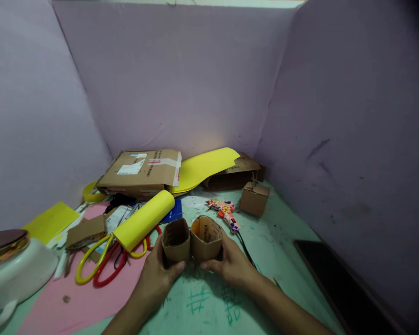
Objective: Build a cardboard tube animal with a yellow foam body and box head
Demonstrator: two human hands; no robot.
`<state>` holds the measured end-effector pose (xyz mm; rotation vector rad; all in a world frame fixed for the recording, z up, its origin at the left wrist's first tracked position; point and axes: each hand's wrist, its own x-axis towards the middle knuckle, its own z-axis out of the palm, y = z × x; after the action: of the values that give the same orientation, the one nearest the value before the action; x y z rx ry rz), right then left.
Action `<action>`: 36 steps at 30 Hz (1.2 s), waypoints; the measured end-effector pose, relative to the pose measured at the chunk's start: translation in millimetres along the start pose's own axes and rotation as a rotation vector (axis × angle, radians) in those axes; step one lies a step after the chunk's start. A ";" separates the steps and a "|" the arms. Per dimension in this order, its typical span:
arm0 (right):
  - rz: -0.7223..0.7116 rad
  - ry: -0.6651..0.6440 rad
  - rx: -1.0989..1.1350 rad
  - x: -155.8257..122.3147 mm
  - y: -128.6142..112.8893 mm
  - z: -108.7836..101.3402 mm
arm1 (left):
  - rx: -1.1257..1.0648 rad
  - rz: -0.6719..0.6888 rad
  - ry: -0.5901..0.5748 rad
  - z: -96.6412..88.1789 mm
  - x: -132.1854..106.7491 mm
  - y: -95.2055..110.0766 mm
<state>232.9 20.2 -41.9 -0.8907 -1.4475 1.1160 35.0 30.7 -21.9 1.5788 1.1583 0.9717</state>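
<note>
My left hand (162, 274) is closed around a dark-mouthed cardboard tube (176, 249), thumb along its front. A second cardboard tube (206, 249), with printing and an orange patch inside its open top, is gripped by my right hand (232, 265). Both tubes stand upright side by side, their openings facing up, close together with little or no gap. Just beyond them lies a glue gun (225, 211) with a colourful pattern and a black cord. A small cardboard box (254, 199) with a stem on top sits past the glue gun.
Left of my hands are a yellow paper roll (145, 221), yellow-handled scissors (87, 267) and red-handled scissors (106, 274) on pink paper (80, 304). A white pot (21, 274) stands far left. A large cardboard box (143, 172) lies at the back; a dark flat slab (338, 279) lies right.
</note>
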 end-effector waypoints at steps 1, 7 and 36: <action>0.004 0.000 0.006 0.3 0.6 0.1 | 0.005 0.006 0.003 -0.2 0.3 -0.2; 0.022 0.012 -0.043 0.6 1.5 -1.5 | 0.002 -0.008 0.039 0.7 1.5 -4.3; 0.273 0.052 0.854 -6.0 -37.4 15.3 | 1.052 0.699 0.522 -22.4 8.5 -10.9</action>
<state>220.4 1.1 -8.0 -0.4898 -0.6781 1.7067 13.5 45.3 -25.7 2.8044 1.6614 1.3721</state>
